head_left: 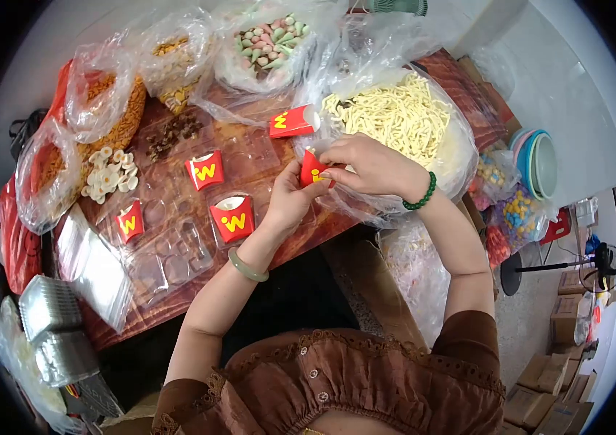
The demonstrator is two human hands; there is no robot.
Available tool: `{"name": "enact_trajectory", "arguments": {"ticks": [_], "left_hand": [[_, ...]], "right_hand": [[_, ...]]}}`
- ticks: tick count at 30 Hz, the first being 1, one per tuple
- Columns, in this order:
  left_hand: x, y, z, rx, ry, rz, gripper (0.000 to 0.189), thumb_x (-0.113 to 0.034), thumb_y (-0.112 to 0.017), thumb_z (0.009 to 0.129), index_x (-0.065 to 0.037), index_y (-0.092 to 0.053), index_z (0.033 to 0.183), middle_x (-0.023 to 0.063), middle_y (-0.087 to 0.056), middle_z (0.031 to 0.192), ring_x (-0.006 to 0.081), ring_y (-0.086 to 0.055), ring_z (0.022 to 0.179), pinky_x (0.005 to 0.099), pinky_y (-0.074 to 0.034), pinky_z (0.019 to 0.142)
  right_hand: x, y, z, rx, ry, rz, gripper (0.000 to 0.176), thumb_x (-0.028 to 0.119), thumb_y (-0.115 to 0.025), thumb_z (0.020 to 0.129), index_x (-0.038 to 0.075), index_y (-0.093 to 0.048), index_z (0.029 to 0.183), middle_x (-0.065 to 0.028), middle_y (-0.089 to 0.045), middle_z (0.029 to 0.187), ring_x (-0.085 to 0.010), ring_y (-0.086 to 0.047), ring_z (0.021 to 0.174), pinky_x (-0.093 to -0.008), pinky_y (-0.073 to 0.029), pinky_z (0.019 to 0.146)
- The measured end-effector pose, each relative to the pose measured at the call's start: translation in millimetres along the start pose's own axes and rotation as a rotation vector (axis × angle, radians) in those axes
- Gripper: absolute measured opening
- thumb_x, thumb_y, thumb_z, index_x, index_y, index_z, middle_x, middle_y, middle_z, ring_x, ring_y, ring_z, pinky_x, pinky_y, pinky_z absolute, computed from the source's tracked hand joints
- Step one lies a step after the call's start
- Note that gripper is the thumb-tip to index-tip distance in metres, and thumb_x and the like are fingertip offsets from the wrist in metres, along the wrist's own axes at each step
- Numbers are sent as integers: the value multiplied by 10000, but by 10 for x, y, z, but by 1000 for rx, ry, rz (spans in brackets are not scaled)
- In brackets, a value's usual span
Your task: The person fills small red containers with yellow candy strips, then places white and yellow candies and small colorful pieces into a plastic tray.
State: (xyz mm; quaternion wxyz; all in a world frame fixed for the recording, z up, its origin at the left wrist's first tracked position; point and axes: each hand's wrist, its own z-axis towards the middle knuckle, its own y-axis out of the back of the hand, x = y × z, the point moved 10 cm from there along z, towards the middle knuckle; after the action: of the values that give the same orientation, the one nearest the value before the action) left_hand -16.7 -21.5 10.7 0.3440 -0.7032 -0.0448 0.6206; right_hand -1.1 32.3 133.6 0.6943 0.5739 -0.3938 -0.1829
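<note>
Red cartons (312, 167): five, one between hands (290, 201)

Pale walls (576, 90), grey floor (514, 322) – cardboard boxes (543, 373), a black fan (603, 267).

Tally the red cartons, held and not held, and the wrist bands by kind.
Red carton in the left hand: 1
Red cartons out of the hands: 4
Green beaded bracelet: 1
Pale green bangle: 1
Total: 7 (5 cartons, 2 wrist bands)
</note>
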Motion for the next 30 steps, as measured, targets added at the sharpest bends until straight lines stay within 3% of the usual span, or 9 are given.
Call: {"name": "enact_trajectory", "arguments": {"ticks": [3, 9, 13, 18, 20, 21, 23, 27, 30], "left_hand": [[-197, 209, -258, -63, -17, 5, 364, 35, -617, 823, -8, -492, 1163, 55, -598, 1036, 115, -581, 912, 247, -487, 787], [-614, 712, -773, -219, -170, 81, 337, 7, -593, 859, -2, -468, 1173, 57, -585, 1036, 114, -586, 916, 246, -489, 797], [-781, 1046, -1106, -285, -190, -4, 328, -4, -588, 868, 0, -466, 1173, 61, -591, 1041, 111, -584, 944, 246, -483, 813], [-1099, 1457, -1662, -420, -257, 66, 435, -35, -636, 845, 10, -433, 1227, 85, -589, 1073, 129, -584, 974, 257, -477, 851], [-1426, 1535, -2058, -561, -394, 554, 672, -102, -718, 780, 14, -345, 1327, 152, -542, 1186, 195, -562, 1071, 310, -463, 902], [-1508, 1640, -2234, -617, -437, 812, 931, -162, -804, 667, 27, -246, 1389, 214, -428, 1320, 306, -436, 1237, 402, -375, 1010], [-1778, 1659, -2619, -814, -476, 1399, 1040, -183, -835, 598, 35, -208, 1399, 230, -306, 1408, 390, -266, 1329, 468, -256, 1077], [-1549, 2102, -2930, -930, -235, 1487, 1094, -176, -843, 577, 29, -162, 1408, 253, -209, 1442, 412, -186, 1351, 499, -208, 1086], [-1375, 2234, -2960, -959, -269, 1342, 1049, -167, -834, 591, 39, -193, 1394, 269, -284, 1397, 408, -285, 1307, 483, -255, 1067]], "right_hand": [[307, 100, 193, -206, 95, 124, 171, 94, -616, 799, 20, -608, 953, -121, -607, 916, -296, -584, 897, -390, -462, 787], [878, -297, 702, -83, 269, 113, 192, 124, -623, 801, 11, -604, 955, -156, -608, 1096, -320, -580, 993, -391, -462, 849], [1301, -561, 1024, 97, 342, 89, 188, 163, -635, 796, 30, -614, 928, -97, -623, 1069, -263, -564, 1020, -383, -399, 876], [1837, -670, 1315, -10, 498, 47, 134, 185, -641, 813, 93, -630, 910, -8, -636, 1036, -177, -564, 902, -357, -351, 825], [2041, -824, 1477, 37, 523, 113, 115, 167, -630, 824, 77, -622, 895, -47, -637, 946, -207, -564, 870, -356, -373, 786], [2117, -950, 1589, 95, 510, 165, 115, 159, -625, 827, 64, -615, 892, -71, -626, 896, -228, -565, 847, -359, -388, 760], [2255, -1228, 1828, 165, 536, 313, 127, 145, -605, 842, 28, -592, 891, -132, -585, 783, -287, -560, 778, -376, -428, 699], [2523, -1785, 2155, 308, 512, 436, 157, 147, -590, 857, 17, -596, 945, -162, -603, 815, -290, -579, 788, -384, -453, 729], [2614, -2175, 2265, 404, 542, 435, 189, 160, -628, 825, 23, -609, 954, -110, -628, 847, -276, -588, 836, -372, -465, 754]]}}
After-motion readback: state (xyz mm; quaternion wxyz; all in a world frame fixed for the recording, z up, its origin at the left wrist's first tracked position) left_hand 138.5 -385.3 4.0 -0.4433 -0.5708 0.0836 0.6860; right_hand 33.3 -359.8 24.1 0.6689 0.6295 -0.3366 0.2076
